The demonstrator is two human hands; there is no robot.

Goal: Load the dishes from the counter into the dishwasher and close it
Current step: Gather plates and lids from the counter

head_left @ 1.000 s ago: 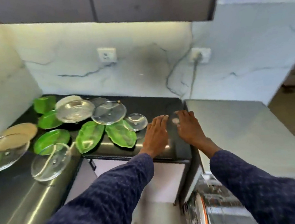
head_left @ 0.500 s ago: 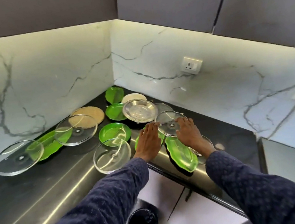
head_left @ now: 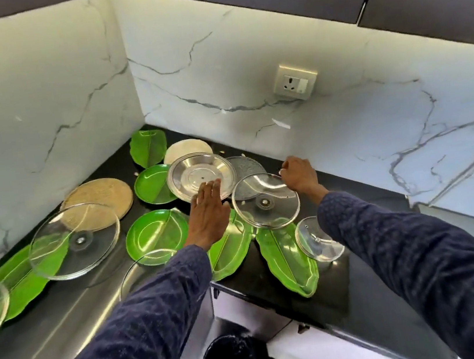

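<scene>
Right now my left hand (head_left: 207, 214) lies with straight fingers on the steel plate (head_left: 200, 176) near the worktop's back corner, while my right hand (head_left: 298, 172) pinches the glass lid's (head_left: 265, 200) far rim.

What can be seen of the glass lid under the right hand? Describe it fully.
The glass lid is round, clear and rimmed in metal, with a small metal fitting at its centre. It lies tilted over a green leaf-shaped plate and a grey textured dish. The right hand pinches its far edge.
</scene>
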